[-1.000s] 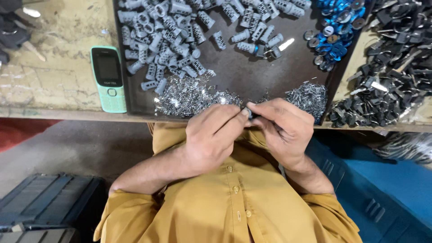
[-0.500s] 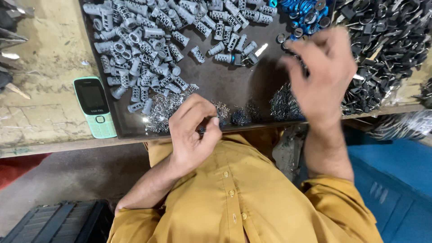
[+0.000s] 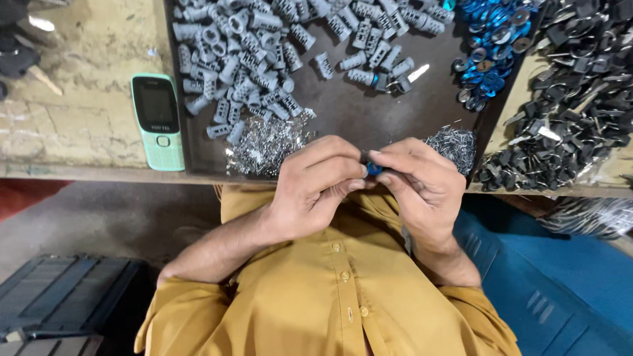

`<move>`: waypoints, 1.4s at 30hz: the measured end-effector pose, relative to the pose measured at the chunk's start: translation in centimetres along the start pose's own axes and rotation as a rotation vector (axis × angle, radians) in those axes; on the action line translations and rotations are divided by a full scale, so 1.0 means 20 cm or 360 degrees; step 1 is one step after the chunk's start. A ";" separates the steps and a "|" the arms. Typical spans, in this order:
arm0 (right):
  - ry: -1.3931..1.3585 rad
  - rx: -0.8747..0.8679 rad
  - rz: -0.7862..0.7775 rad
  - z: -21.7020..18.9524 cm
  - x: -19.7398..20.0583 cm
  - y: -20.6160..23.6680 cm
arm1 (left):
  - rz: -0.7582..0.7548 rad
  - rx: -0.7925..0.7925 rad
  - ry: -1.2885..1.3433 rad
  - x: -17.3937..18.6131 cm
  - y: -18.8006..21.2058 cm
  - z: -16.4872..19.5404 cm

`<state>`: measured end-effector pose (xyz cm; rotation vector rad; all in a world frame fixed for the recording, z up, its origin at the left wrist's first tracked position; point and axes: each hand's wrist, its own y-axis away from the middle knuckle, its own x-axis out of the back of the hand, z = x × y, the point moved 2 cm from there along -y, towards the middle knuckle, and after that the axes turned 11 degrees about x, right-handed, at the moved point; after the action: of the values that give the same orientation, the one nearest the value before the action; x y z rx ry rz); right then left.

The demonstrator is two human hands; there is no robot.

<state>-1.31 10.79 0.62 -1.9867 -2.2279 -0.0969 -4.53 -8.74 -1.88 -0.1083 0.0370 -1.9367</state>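
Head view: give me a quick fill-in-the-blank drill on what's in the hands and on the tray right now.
1. The left hand and right hand pinch a small ____ part between their fingers.
2. The grey plastic cylinders lie in a dark ____.
3. The mint-green phone lies to the ____ of the tray in the picture.

Missing words: blue; tray; left

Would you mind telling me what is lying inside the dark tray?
The dark tray holds grey ribbed plastic cylinders, blue metal rings and two piles of small silvery metal bits. Both hands cover its near edge.
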 end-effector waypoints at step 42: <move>0.1546 0.0456 -0.0286 0.07 0.05 -0.34 | 0.0158 0.0367 0.0237 0.16 0.06 -0.05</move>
<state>-8.24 11.23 -0.22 -1.1798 -1.6269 -0.5827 -4.62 -12.13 -2.73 0.1879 -0.0808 -1.8332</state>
